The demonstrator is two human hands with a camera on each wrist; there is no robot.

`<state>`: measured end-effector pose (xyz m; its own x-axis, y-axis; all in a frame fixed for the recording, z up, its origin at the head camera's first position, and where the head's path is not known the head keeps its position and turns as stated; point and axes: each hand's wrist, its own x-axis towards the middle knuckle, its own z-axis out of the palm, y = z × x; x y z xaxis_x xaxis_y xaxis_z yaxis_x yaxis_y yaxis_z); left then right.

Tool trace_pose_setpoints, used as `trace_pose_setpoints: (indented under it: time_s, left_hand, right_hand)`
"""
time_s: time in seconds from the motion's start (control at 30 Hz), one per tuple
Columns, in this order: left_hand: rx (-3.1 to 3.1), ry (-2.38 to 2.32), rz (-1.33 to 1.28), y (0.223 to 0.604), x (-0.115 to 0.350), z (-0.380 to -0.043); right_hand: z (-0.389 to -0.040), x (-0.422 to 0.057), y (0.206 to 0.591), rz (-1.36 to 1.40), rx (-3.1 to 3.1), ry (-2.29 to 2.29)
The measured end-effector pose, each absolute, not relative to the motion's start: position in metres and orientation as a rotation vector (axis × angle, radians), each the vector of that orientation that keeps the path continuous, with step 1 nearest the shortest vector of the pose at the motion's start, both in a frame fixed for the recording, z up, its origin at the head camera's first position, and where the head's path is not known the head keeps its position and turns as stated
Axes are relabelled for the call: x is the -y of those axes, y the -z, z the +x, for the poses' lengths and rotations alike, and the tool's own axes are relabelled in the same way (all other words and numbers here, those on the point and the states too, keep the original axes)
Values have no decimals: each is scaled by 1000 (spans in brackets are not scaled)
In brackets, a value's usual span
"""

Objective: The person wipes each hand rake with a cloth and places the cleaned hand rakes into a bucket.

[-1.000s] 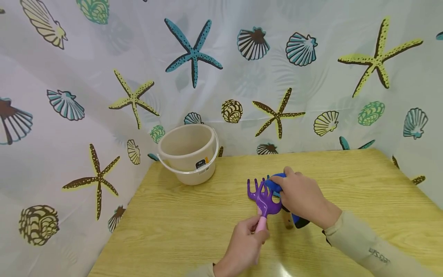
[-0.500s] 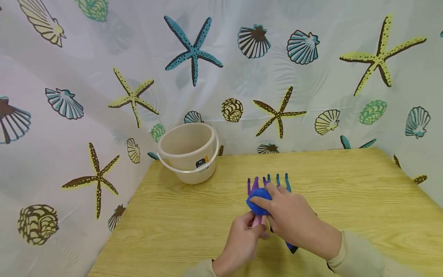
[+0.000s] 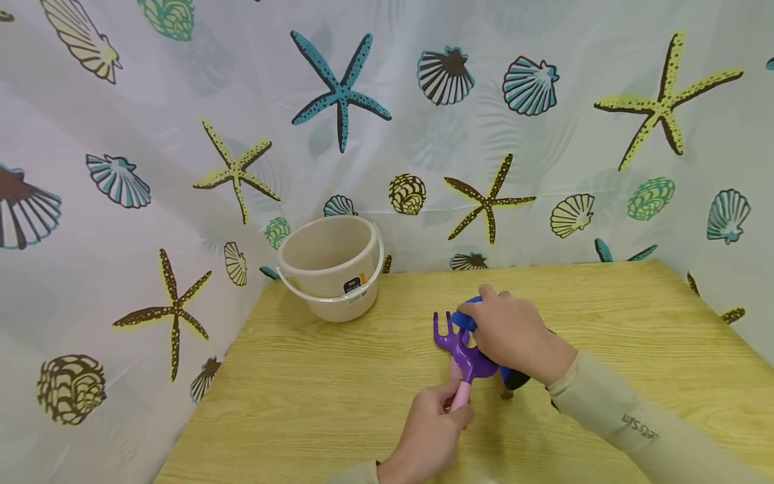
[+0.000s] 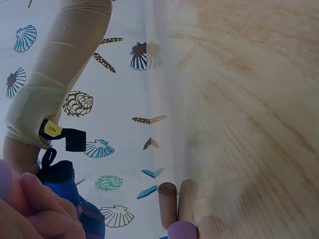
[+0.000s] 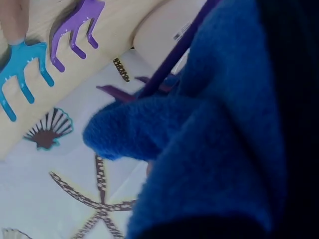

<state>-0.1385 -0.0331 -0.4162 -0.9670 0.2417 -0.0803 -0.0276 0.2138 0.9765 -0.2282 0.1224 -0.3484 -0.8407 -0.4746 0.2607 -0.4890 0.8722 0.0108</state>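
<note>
Wood-grain tbl [image 3: 302, 390]: beige bkt [image 3: 317, 284] far L corner; purple rake [image 3: 445, 342] + teal rake [image 5: 22, 54] nr middle.

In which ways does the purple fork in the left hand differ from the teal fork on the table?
The purple fork has a pink handle; the teal fork has a brown handle. The purple fork is held by the left hand, while the teal fork lies on the table. A blue cloth is against the purple fork; none is seen on the teal fork. Both have prongs.
</note>
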Motion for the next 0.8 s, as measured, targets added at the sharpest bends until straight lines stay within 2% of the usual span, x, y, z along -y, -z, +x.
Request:
trace_pose_setpoints:
  time_s: [0.23,0.53,0.67,0.8]
  left_hand:
    - [-2241,-1851,174,417,31,-139]
    - [-2213,-1946,164,417,32,-148]
    - [-2214,-1966,154,417,33,-148]
    - [-2224,-1940,145,415,32,-144]
  right_hand:
    - [-229,-128,347,765,2842,-120]
    - [-189,-117,349,984,2756,-66]
    - [-186,-121,352,937,2759,-66]
    - [-197,-127,356,815,2721,-3]
